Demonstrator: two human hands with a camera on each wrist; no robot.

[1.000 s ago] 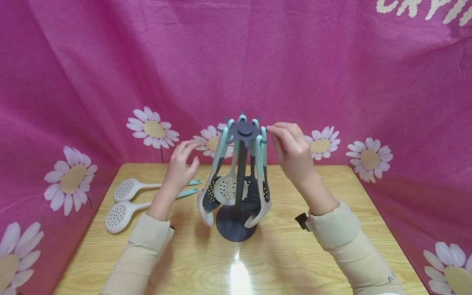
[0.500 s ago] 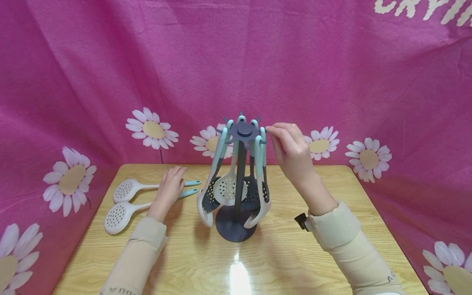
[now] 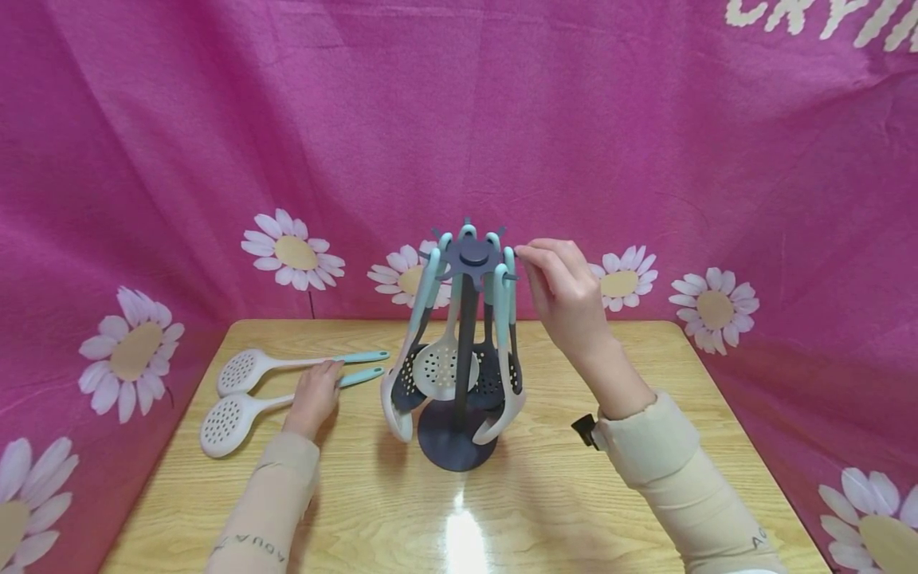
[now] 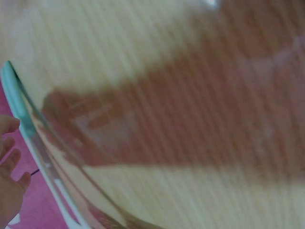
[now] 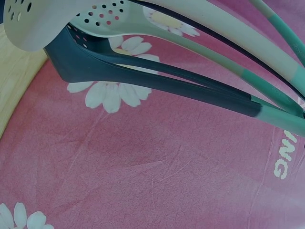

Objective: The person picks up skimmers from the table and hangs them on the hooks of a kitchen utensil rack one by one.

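A dark rotating utensil rack (image 3: 459,446) stands upright mid-table, several turquoise-handled utensils hanging from its hooks. My right hand (image 3: 570,299) pinches the tip of a hook at the rack's right side; the right wrist view shows hanging utensils, including a dark one (image 5: 167,88), but not the hand. On the left lie two white skimmers, a far one (image 3: 240,371) and a near one (image 3: 228,422). My left hand (image 3: 313,399) is over the near skimmer's handle, hiding part of it. In the left wrist view its fingers (image 4: 10,160) are parted beside a turquoise handle (image 4: 16,98).
The wooden table (image 3: 574,494) reaches to a pink cloth (image 3: 574,119) with daisies, which hangs behind and on both sides. A black clip (image 3: 585,430) sticks out from the right cuff.
My left hand has come down and left from beside the rack to the near skimmer's handle. The right hand stays at the hook, and the rack has not turned visibly.
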